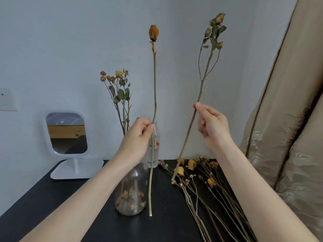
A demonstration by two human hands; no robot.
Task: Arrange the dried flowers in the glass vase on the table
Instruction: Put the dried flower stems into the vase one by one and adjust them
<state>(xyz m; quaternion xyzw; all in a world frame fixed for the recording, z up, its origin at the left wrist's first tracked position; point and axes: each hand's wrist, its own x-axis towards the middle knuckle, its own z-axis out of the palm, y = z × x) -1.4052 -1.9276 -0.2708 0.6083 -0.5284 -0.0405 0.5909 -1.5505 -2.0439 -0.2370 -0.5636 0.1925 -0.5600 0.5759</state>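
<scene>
My left hand [138, 137] pinches a long dried stem with one orange bud [153, 33], held upright in front of the glass vase [130, 193]. My right hand [212, 124] pinches a branched stem with several pale buds [215, 30], tilted to the right. The vase stands on the black table [52, 193] and holds a few dried stems with small orange flowers [115, 78]; loose petals lie at its bottom. A pile of dried yellow flowers [201, 173] lies on the table to the right of the vase.
A small white standing mirror [67, 133] is at the back left of the table. A clear plastic bottle [154, 151] stands behind the vase. A beige curtain [288, 119] hangs along the right side. The wall is close behind.
</scene>
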